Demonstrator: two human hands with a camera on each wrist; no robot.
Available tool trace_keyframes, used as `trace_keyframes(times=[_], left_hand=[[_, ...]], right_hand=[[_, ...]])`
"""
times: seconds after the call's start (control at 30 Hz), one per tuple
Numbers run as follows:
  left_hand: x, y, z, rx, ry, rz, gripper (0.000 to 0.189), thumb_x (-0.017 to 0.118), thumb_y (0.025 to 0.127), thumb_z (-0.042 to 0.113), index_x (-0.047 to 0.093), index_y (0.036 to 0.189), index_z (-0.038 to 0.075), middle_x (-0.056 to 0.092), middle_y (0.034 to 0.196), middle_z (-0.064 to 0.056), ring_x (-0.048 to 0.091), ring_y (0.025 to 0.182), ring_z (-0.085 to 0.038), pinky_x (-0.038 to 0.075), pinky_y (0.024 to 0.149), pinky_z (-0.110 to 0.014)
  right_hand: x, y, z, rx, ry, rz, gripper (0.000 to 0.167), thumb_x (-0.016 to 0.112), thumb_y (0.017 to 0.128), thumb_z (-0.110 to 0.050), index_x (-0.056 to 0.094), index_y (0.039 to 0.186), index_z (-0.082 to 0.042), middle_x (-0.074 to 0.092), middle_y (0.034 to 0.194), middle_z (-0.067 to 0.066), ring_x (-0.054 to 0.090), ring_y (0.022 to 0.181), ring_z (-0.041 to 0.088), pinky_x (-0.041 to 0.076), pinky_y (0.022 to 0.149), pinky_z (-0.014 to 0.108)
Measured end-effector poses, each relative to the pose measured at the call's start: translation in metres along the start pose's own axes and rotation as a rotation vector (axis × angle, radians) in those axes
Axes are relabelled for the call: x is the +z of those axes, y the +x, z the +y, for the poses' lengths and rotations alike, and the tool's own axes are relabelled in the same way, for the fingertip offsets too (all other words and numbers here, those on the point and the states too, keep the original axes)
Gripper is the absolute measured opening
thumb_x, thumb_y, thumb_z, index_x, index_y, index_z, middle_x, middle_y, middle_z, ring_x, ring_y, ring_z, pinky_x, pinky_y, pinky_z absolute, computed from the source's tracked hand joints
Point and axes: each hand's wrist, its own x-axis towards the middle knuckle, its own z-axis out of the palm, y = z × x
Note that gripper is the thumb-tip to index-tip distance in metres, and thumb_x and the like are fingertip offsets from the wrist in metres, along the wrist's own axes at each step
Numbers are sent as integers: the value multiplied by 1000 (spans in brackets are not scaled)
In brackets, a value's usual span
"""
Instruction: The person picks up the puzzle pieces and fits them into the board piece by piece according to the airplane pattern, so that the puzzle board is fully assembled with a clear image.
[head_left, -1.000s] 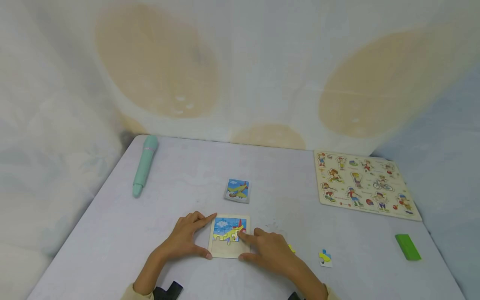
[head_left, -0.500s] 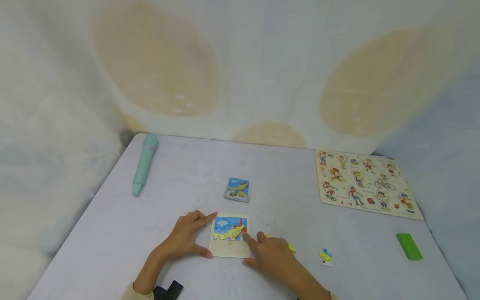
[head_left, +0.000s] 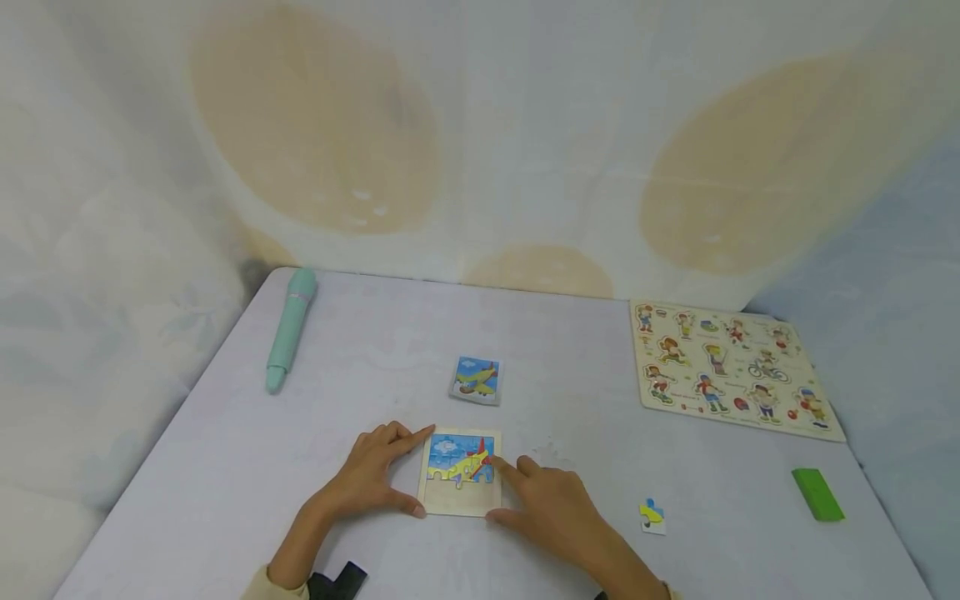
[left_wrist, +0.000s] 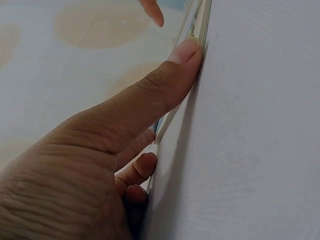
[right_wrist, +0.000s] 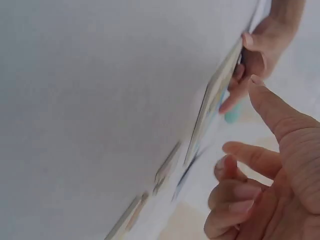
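Note:
A small wooden jigsaw board [head_left: 459,500] lies on the table in the head view, its far part filled with airplane pieces [head_left: 459,458] and its near strip bare wood. My left hand [head_left: 371,475] holds the board's left side, index fingertip at the far corner and thumb at the near one. In the left wrist view, the thumb [left_wrist: 150,85] presses on the board's edge. At the right edge is my right hand [head_left: 551,504], index finger stretched toward the pieces, thumb by the near corner. Its other fingers [right_wrist: 232,195] curl loosely around nothing. Exact fingertip contact cannot be told.
Beyond the board lies an airplane picture card [head_left: 476,380]. A loose jigsaw piece [head_left: 652,517] and a green block [head_left: 818,495] lie to the right. A figure puzzle board [head_left: 731,371] sits back right, a mint toy microphone [head_left: 291,331] back left.
My right index finger has drawn back from the airplane pieces to the board's right edge. Yellow loose pieces seen beside the right hand are now hidden behind it. The left hand stays put.

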Motion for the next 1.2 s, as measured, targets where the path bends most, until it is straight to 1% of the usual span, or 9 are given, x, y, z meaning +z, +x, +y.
trace_keyframes(times=[0.1,0.2,0.33,0.43,0.53,0.73,0.83,1.0,1.2], left_hand=[[0,0,0,-4,5,-2,109,87,55,62,46,149,26,45,103,14,38,94,-6,31,89,-37],[0,0,0,-9,4,-5,110,87,55,62,46,150,27,45,103,14,38,94,-6,30,89,-37],[0,1,0,-10,9,-10,110,87,54,63,46,150,28,46,104,14,39,95,-6,31,89,-37],[1,1,-1,-10,11,-11,109,87,55,64,45,150,28,46,104,14,39,95,-6,31,89,-37],[1,1,-1,-11,6,-7,109,87,55,64,46,150,28,46,104,15,38,95,-6,31,89,-37],[2,1,-1,-8,11,-3,109,86,55,65,46,150,28,46,105,15,38,95,-5,31,88,-36],[1,0,-1,-7,8,-2,109,86,55,65,46,150,28,45,104,15,38,95,-5,31,87,-36],[2,0,-1,-8,8,-1,109,86,55,65,46,150,28,45,104,16,37,95,-5,31,87,-36],[1,0,-1,-10,0,-3,110,86,55,65,45,150,29,45,104,15,37,95,-5,31,88,-36]], right_hand=[[-4,-7,15,49,136,46,61,81,75,-50,67,126,-17,55,89,-6,42,61,3,38,55,18],[-7,-17,29,111,277,69,53,87,72,-40,68,115,-16,51,90,-8,43,65,2,39,57,18],[-6,-28,44,199,436,55,46,90,69,-32,66,106,-18,49,88,-8,44,69,4,40,60,19],[-4,-33,51,246,513,42,45,90,69,-31,64,104,-18,48,85,-7,44,71,7,39,60,19],[-3,-34,55,245,556,45,45,89,70,-32,64,105,-16,48,84,-5,44,70,8,39,60,19],[3,-32,59,158,570,60,43,87,73,-29,64,106,-15,49,86,-5,45,71,7,40,62,19],[5,-28,60,136,567,71,42,88,73,-26,63,106,-16,50,86,-6,46,71,7,41,63,19],[8,-21,58,138,534,66,42,87,74,-26,64,107,-17,49,85,-7,45,72,6,40,63,19],[9,-13,56,182,482,36,42,88,73,-26,65,107,-20,46,82,-8,44,73,5,39,64,21]])
